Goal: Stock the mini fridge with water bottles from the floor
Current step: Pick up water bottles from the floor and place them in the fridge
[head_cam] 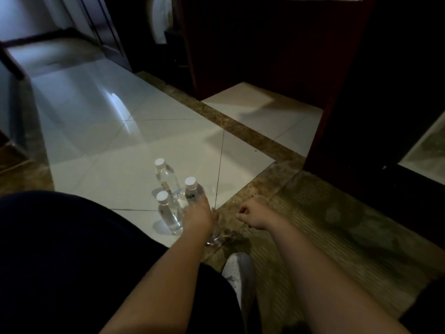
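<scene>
Three water bottles [166, 179] cluster on the floor [96, 141]; the fourth bottle [215, 235] stands beneath the left hand [198, 216], the right hand [252, 215] beside it.

Dim overall, with cool light entering from the upper left and spreading across the glossy white floor tiles [101, 141], where an oval glare patch [119, 104] burns out. The dark red-brown wooden cabinet [252, 44] sinks to near black. The clear plastic water bottles with white caps [168, 182] catch small highlights, and soft shadows lie at their bases. The left hand [199, 218] and right hand [252, 215] are softly blurred. Lines near the edges lean and bend from the wide lens, and the corners darken.
</scene>
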